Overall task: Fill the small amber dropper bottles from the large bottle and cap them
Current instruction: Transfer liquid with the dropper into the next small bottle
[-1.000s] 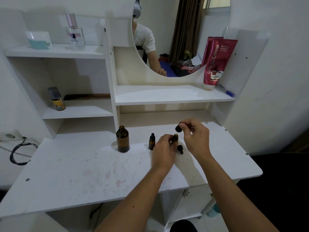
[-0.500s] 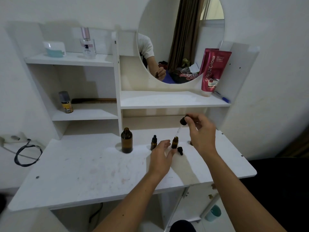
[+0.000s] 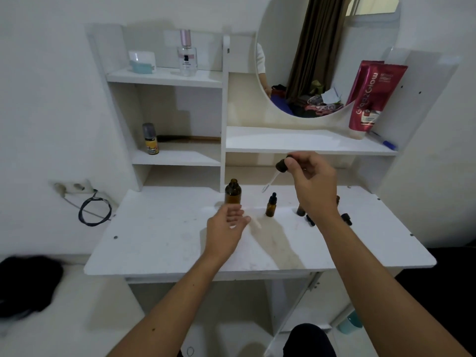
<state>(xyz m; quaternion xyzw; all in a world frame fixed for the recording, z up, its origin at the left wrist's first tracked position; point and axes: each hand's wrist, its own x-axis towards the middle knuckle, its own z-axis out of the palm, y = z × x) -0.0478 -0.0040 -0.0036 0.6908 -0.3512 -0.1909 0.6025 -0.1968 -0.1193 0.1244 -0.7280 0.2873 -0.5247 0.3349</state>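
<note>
Dropper [image 3: 279, 170] lifted clear of small bottle [image 3: 300, 210], pinched by right hand [image 3: 313, 185]; left hand [image 3: 226, 229], open and empty, moved toward uncapped large bottle [image 3: 232, 191]: drawing judged next

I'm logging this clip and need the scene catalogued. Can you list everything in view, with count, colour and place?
Large bottle: 1, amber, uncapped, desk back centre.
Capped dropper bottle: 1, amber with black cap, desk, right of the large bottle.
Open small bottle: 1, amber, mostly hidden behind the right wrist.
Loose caps: at least 2, black, desk by the right forearm.
Dropper: 1, black bulb, clear pipette, held above the desk.
Perfume bottle: 1, clear with pink cap, top left shelf.
Small can: 1, yellow with grey cap, middle left shelf.
Tube: 1, red, mirror shelf, right.
Pen: 1, blue, beside the tube.
Mirror: 1, round.
Cable: 1, black, left wall.
Desk: 1, white.
Left hand: open, near the large bottle.
Right hand: pinching the dropper.
</note>
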